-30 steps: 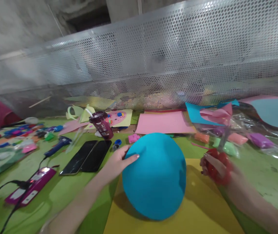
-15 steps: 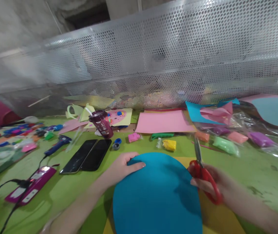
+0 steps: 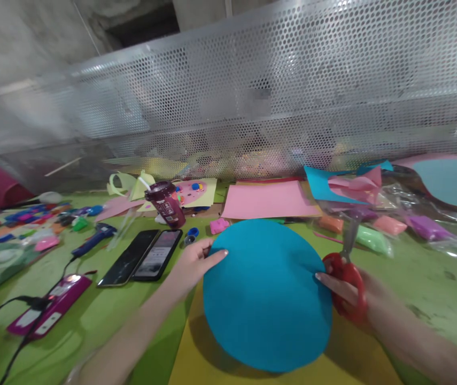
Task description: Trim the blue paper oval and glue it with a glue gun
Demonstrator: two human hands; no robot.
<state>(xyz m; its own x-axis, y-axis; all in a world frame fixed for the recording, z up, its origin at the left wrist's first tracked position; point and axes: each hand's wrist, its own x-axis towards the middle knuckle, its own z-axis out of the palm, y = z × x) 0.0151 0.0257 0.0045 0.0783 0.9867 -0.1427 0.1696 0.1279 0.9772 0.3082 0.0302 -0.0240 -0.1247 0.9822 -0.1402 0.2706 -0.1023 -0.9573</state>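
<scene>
A round blue paper disc (image 3: 266,294) is raised on its edge above a yellow sheet (image 3: 212,358). My left hand (image 3: 194,264) pinches the disc's left rim, thumb in front. My right hand (image 3: 348,294) grips red-handled scissors (image 3: 346,275), blades pointing up and away, and a fingertip touches the disc's right rim.
Two phones (image 3: 142,256) lie left of my hand; one screen is lit. A magenta power strip (image 3: 49,305) with cables sits nearer left. A dark cup (image 3: 167,205), pink paper (image 3: 268,200), bagged clay pieces (image 3: 376,232) and a perforated metal screen (image 3: 252,107) stand behind.
The blue disc, lying flatter half a second ago, has tipped back up toward me. The scissors moved slightly right and the clay pieces behind the disc are hidden again. One phone screen lit up.
</scene>
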